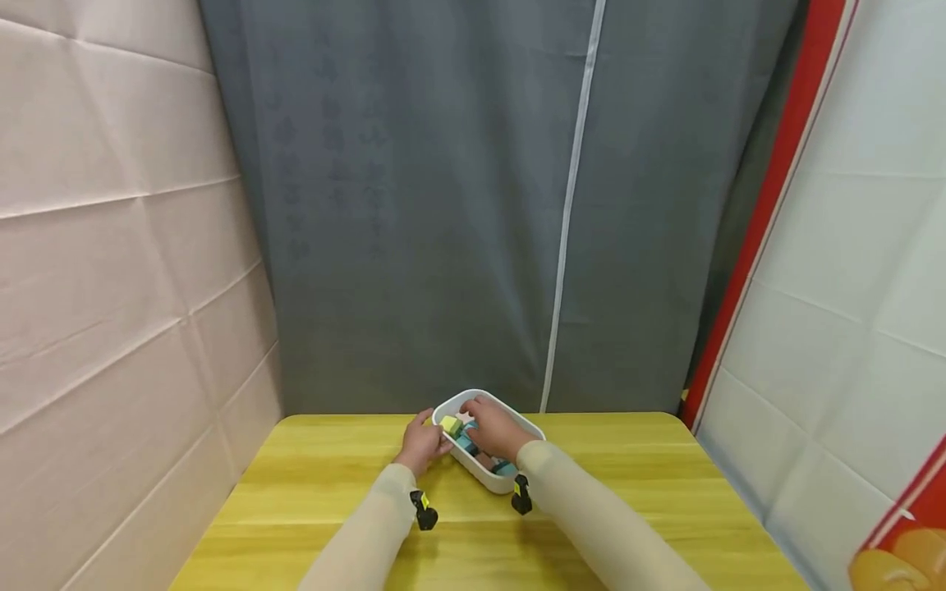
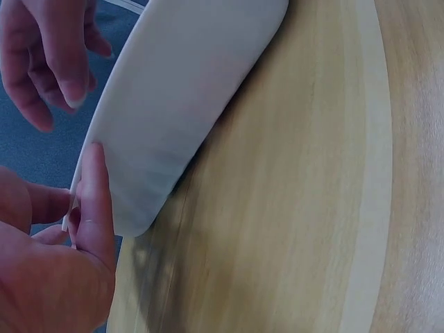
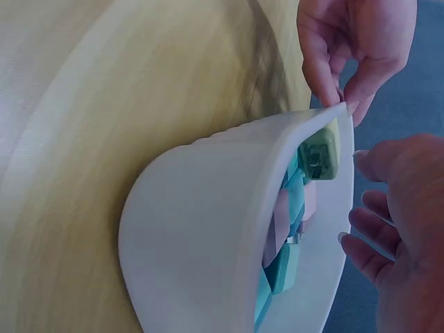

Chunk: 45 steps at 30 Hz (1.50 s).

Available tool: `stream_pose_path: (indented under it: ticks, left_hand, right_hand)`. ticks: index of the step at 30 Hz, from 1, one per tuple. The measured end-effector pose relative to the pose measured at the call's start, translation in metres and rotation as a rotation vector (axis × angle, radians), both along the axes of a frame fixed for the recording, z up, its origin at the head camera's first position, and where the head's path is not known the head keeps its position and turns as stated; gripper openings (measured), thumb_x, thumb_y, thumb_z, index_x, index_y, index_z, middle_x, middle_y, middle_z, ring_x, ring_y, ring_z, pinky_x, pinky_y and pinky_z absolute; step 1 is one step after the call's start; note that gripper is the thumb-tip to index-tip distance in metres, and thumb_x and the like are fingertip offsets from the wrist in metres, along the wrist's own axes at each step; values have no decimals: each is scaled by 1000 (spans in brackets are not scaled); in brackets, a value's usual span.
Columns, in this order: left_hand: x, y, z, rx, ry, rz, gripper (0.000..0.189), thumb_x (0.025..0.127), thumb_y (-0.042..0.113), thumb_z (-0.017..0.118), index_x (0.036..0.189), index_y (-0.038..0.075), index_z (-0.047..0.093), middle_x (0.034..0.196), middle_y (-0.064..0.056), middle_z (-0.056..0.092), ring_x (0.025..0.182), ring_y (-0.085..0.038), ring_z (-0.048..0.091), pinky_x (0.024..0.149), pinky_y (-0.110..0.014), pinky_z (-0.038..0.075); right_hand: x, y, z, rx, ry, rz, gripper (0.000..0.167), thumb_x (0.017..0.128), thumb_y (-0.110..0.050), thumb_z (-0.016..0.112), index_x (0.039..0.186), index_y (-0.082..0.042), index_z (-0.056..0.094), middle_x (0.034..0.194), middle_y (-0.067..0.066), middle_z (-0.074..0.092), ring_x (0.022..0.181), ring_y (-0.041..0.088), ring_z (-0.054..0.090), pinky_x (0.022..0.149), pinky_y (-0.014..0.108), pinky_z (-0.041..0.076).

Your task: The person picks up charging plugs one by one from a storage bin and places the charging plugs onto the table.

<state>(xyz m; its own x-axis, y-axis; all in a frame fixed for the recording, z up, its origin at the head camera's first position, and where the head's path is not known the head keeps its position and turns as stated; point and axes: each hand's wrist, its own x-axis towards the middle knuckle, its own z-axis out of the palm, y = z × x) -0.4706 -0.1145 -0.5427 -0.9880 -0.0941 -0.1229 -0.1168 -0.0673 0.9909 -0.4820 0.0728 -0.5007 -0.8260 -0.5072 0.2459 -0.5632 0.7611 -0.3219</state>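
Note:
A white rectangular box [image 1: 467, 468] with rounded corners stands on the table. My left hand [image 1: 422, 444] pinches the rim near its left corner, thumb on one side and fingers against the outer wall, plain in the left wrist view. Inside lie several small blocks: a yellow-green one [image 3: 321, 154] with dark marks near the left hand, teal ones [image 3: 283, 267] and a pinkish one [image 3: 279, 225]. Over the box opening hovers my right hand [image 3: 409, 215], fingers spread and loosely bent, nothing between them. Its fingertips are close to the yellow-green block.
The yellow wood-grain table [image 1: 310, 501] runs up to a grey curtain [image 1: 414, 246] behind the box. Pale creased cloth [image 1: 111, 287] hangs on the left, and a white panel with a red border [image 1: 769, 205] on the right. Each wrist carries a small black device [image 1: 521, 495].

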Motion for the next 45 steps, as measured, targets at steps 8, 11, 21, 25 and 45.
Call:
stream_pose_path:
  ticks: [8, 11, 21, 25, 45]
  left_hand:
    - [2, -3, 1, -12, 4, -6, 66, 107, -4, 50, 170, -3, 32, 91, -14, 61, 73, -16, 66, 80, -32, 70]
    - [2, -3, -2, 0, 5, -2, 67, 105, -6, 50, 169, -4, 33, 89, -13, 60, 70, -15, 65, 78, -33, 70]
    - [3, 2, 0, 12, 37, -18, 72, 99, -12, 51, 168, -7, 32, 101, -21, 63, 76, -18, 67, 83, -39, 71]
    - [6, 5, -2, -5, 68, -24, 72, 96, -13, 50, 166, -11, 31, 98, -21, 64, 73, -17, 68, 79, -37, 71]
    - [5, 12, 1, 13, 78, -27, 71, 95, -15, 50, 164, -12, 33, 112, -32, 62, 80, -22, 72, 86, -45, 70]
  right_hand:
    - [-11, -12, -4, 30, 0, 14, 40, 101, -9, 78, 140, -4, 69, 138, 13, 66, 128, 29, 65, 118, 46, 54]
    - [-13, -16, -4, 37, 6, 55, 41, 99, -7, 79, 139, -4, 70, 137, 14, 68, 130, 32, 64, 120, 48, 52]
    - [-20, -25, -5, 134, 8, 118, 45, 99, 1, 77, 143, -4, 70, 140, 13, 71, 133, 30, 64, 121, 44, 51]
    - [-20, -28, -11, 146, -15, 141, 45, 99, 3, 76, 143, -6, 71, 142, 13, 70, 133, 30, 64, 120, 44, 52]
    - [-27, -24, -23, 73, -26, 67, 34, 91, -9, 87, 123, -4, 76, 118, 7, 75, 108, 23, 70, 105, 40, 60]
